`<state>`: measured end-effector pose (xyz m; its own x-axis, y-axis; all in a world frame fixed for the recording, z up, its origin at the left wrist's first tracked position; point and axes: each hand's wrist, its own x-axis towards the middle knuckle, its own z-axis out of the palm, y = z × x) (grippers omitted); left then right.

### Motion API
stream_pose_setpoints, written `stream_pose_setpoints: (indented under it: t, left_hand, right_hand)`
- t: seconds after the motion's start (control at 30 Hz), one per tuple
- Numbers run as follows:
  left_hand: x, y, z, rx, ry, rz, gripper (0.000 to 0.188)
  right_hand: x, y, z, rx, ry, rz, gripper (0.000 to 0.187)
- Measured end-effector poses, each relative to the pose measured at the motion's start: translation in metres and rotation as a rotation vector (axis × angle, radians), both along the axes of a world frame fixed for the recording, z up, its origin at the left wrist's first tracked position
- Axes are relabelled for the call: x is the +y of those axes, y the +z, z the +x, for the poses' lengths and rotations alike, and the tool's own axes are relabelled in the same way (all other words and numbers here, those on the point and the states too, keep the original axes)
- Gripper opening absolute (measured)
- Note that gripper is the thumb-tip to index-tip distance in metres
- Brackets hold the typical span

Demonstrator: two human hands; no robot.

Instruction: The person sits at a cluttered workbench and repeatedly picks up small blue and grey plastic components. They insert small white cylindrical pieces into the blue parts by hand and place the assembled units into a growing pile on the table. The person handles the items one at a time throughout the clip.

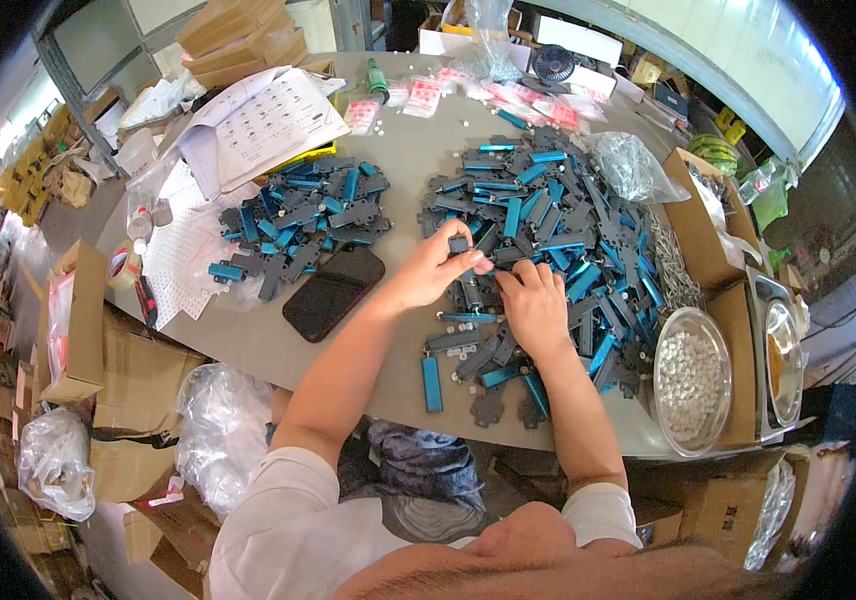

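Observation:
My left hand (432,268) is closed, thumb and fingers pinching a small dark grey part (459,244) at the left edge of a large heap. My right hand (536,308) is just beside it, fingers curled and pressed together near the left fingertips. What the right fingers grip, if anything, is hidden. The large heap (588,215) consists of dark grey pieces with bright blue rectangular bodies. Several such pieces lie loose below the hands, one blue piece (432,384) close to the near edge. A black phone-like slab (334,292) lies left of my left forearm.
A smaller heap (293,225) of similar pieces lies left, below printed sheets (258,130). At right stand a metal bowl (665,405) of small white pieces, a pile of metal pins (676,262) and a cardboard box (713,225). Plastic bags (638,165) and a green bottle (377,78) lie farther back.

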<state>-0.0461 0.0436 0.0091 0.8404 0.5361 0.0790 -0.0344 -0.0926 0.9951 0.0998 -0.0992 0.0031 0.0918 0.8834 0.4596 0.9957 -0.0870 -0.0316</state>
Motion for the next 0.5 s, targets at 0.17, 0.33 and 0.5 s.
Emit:
stream_pose_setpoints:
  t: [0.17,0.33,0.5]
  left_hand:
    - [-0.013,0.0,0.006,-0.217,-0.105,-0.733,0.019]
    - [-0.015,0.0,0.004,-0.116,-0.109,-0.778,0.036]
    - [-0.02,0.002,0.006,0.077,-0.181,-0.61,0.033]
  right_hand:
    - [-0.004,0.014,0.005,0.209,0.081,0.263,0.019]
    - [-0.022,0.023,0.009,1.205,0.088,0.426,0.022]
    - [-0.023,0.02,0.02,1.468,0.198,0.184,0.019]
